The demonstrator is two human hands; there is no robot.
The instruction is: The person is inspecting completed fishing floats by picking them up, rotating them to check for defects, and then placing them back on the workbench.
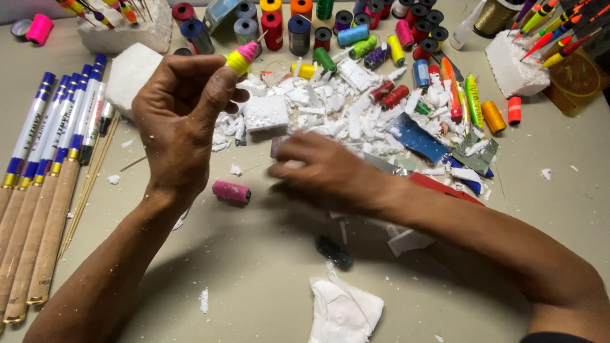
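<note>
Two bare hands work over a pale tabletop (267,279) seen from above. Along the far left edge lie several fishing rods (38,190) with cork handles and blue and white upper sections, side by side, with thin wooden sticks (95,171) just beside them. Next comes the left hand (178,121), raised off the table with its fingers curled closed; between thumb and fingertips it pinches a small yellow and pink float (243,58), held up above the clutter. Behind that hand sits a white foam block (130,73). Below the hand, a pink thread spool (231,191) lies on its side on the table. Toward the middle, the right hand (324,171) is low over the table, blurred by motion, palm down with fingers loosely bent; whether it holds anything cannot be told. Just beyond it spreads a heap of broken white foam scraps (318,114). A crumpled white tissue (343,311) lies at the bottom centre, with a dark green spool (333,252) just above it. Along the top edge stand many thread spools (298,32) in red, blue, orange, green and black. Further right, painted fishing floats (471,98) in orange and green lie beside an orange spool (493,117), and another foam block (515,67) at the upper right has slim floats stuck into it.
</note>
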